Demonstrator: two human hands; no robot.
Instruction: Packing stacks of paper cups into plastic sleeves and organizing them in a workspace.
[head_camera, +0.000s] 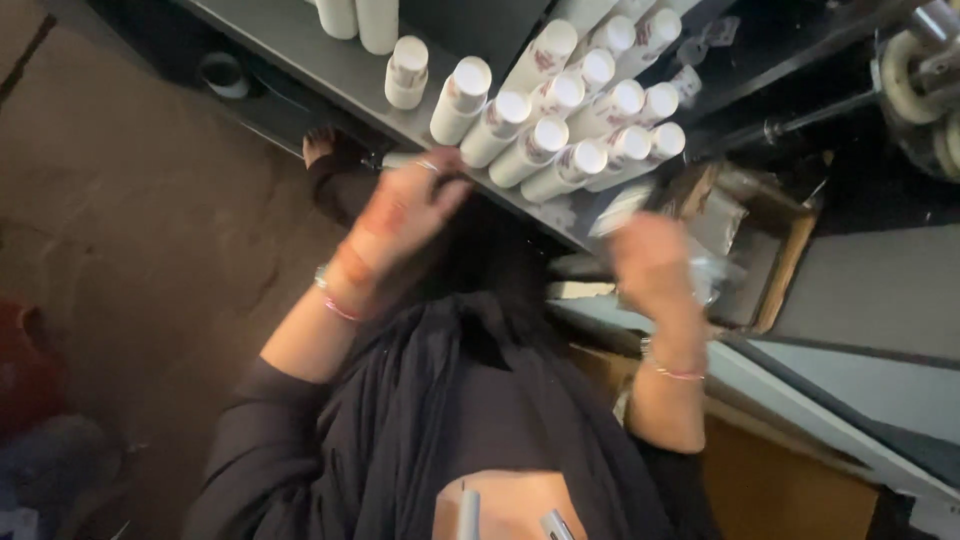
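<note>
Your left hand (405, 215) sits near the centre of the view, fingers curled around a slim pale tube (408, 160) that pokes out at its 12 o'clock; the grip looks closed on it, though blur hides the fingertips. Your right hand (652, 262) is at 3 o'clock from the left one, back toward the camera and smeared by motion, with a pale blurred shape at its 11 o'clock; I cannot tell whether it is open or closed on anything.

The cluster of white tubes (575, 125) stands at 1 o'clock from your left hand on the grey metal shelf (330, 60), packed side by side and touching, flat caps toward you. Two more tubes (408, 72) stand apart at 12 o'clock.

I judge these tubes light, smooth-walled plastic cylinders with a printed band, stiff at the cap and likely a little yielding along the body. Glossy sides may slip, so take each around the middle of the barrel or just under the cap, not by the cap's edge. Packed so close, one pulled carelessly could tip its neighbours.

A wooden-framed box (775, 250) holding crinkled clear film lies at 2 o'clock from your right hand. Dark soft cloth (470, 400) covers your lap at 6 o'clock
</note>
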